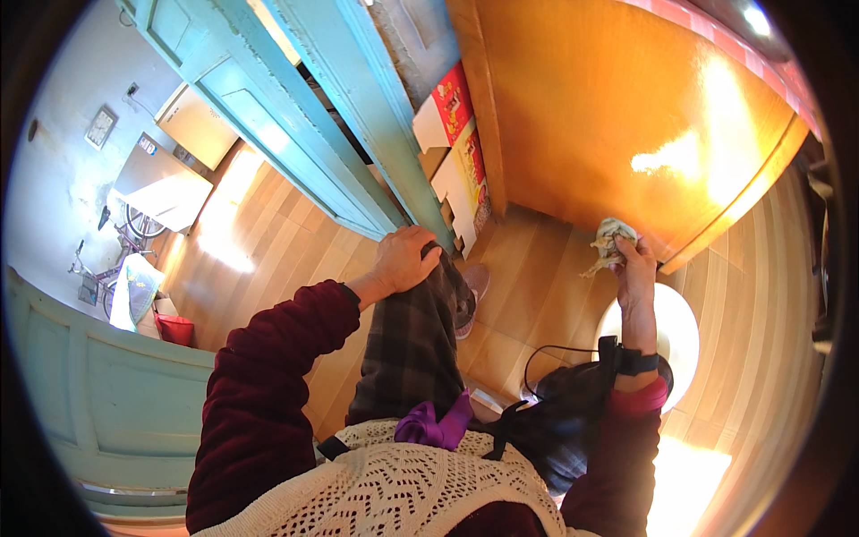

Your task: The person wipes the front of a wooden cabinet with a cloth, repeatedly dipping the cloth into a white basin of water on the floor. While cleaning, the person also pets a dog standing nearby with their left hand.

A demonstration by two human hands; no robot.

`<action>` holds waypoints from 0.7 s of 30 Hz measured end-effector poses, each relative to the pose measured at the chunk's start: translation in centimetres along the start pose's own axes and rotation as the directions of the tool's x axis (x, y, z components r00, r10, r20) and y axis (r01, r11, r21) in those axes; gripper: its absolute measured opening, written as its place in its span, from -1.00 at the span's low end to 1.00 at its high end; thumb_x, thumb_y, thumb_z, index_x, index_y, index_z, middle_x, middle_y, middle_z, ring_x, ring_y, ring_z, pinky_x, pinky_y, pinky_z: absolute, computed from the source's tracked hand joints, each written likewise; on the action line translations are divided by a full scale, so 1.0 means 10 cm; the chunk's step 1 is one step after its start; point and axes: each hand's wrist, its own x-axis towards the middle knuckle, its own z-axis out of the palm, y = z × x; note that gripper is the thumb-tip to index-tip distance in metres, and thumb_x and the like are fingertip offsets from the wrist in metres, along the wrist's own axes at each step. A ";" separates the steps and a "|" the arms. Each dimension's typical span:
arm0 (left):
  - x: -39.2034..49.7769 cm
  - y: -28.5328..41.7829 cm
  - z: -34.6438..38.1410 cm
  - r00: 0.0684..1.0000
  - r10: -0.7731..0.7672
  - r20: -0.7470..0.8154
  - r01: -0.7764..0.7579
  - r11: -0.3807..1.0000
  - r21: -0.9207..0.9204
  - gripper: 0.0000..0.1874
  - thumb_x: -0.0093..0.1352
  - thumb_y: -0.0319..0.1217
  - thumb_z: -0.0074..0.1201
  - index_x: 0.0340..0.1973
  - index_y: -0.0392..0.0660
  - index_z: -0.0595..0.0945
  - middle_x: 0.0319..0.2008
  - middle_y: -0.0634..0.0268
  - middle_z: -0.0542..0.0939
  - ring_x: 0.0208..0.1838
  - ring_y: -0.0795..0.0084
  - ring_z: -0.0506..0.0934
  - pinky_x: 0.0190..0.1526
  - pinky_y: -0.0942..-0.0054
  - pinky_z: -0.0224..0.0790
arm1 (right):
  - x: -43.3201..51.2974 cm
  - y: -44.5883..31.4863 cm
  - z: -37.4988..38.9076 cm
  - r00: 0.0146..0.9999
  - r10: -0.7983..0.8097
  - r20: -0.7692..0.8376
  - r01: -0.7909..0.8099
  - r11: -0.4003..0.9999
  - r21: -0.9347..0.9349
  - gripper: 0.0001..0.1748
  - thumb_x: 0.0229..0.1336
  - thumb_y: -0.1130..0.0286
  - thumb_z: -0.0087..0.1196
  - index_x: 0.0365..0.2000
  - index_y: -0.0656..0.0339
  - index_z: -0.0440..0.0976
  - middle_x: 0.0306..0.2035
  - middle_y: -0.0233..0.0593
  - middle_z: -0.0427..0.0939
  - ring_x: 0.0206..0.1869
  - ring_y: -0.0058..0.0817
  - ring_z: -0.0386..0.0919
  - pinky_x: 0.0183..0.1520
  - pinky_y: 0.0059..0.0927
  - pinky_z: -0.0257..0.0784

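My right hand [636, 265] pinches a crumpled, greenish-white cloth [609, 241] between thumb and fingers. The cloth is beside the lower edge of a varnished wooden panel [570, 121], which looks like the side of a cabinet; I cannot tell whether they touch. Over my bent knee in dark plaid trousers [409, 349] lies my left hand [406, 258], palm down, holding nothing. A round white object [678, 335], perhaps a basin, stands on the floor, partly hidden behind my right wrist. A dark cable runs from the strap on that wrist.
Peeling turquoise doors [282, 127] stand left of the panel. Cut printed cardboard [463, 161] is wedged between door frame and panel. Beyond the doorway are a bicycle [124, 252], pale boxy appliances [164, 181] and a red bag [176, 329]. Wood-look flooring [530, 262] lies below me.
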 end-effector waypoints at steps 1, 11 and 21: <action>0.01 0.01 0.01 1.000 -0.007 0.021 0.007 1.000 0.021 -0.73 0.33 -0.27 0.12 -0.16 -0.16 0.63 -0.15 0.06 0.64 -0.04 -0.03 0.57 -0.02 0.10 0.44 | 0.01 0.00 -0.02 1.000 -0.003 0.009 0.003 1.000 0.022 -0.76 0.23 0.48 0.14 -0.08 0.08 0.51 -0.33 -0.49 0.61 -0.40 -0.73 0.53 -0.43 -0.68 0.31; 0.09 0.04 0.04 0.983 0.124 0.138 -0.141 0.983 0.122 -0.73 0.33 -0.22 0.11 -0.17 -0.10 0.63 -0.15 0.15 0.61 -0.02 0.04 0.55 0.01 0.07 0.40 | 0.09 0.10 -0.16 0.999 -0.009 -0.045 0.012 0.998 0.063 -0.75 0.21 0.46 0.17 -0.08 0.13 0.53 -0.32 -0.42 0.63 -0.42 -0.68 0.54 -0.45 -0.63 0.38; -0.04 -0.11 -0.07 0.989 0.097 0.109 -0.109 0.989 0.101 -0.71 0.32 -0.24 0.14 -0.13 -0.12 0.65 -0.11 0.15 0.61 -0.02 0.05 0.53 0.03 0.11 0.38 | 0.21 0.24 -0.33 0.989 -0.005 -0.148 0.010 0.999 0.034 -0.83 0.23 0.47 0.14 -0.16 0.09 0.49 -0.33 -0.42 0.64 -0.40 -0.65 0.57 -0.49 -0.63 0.35</action>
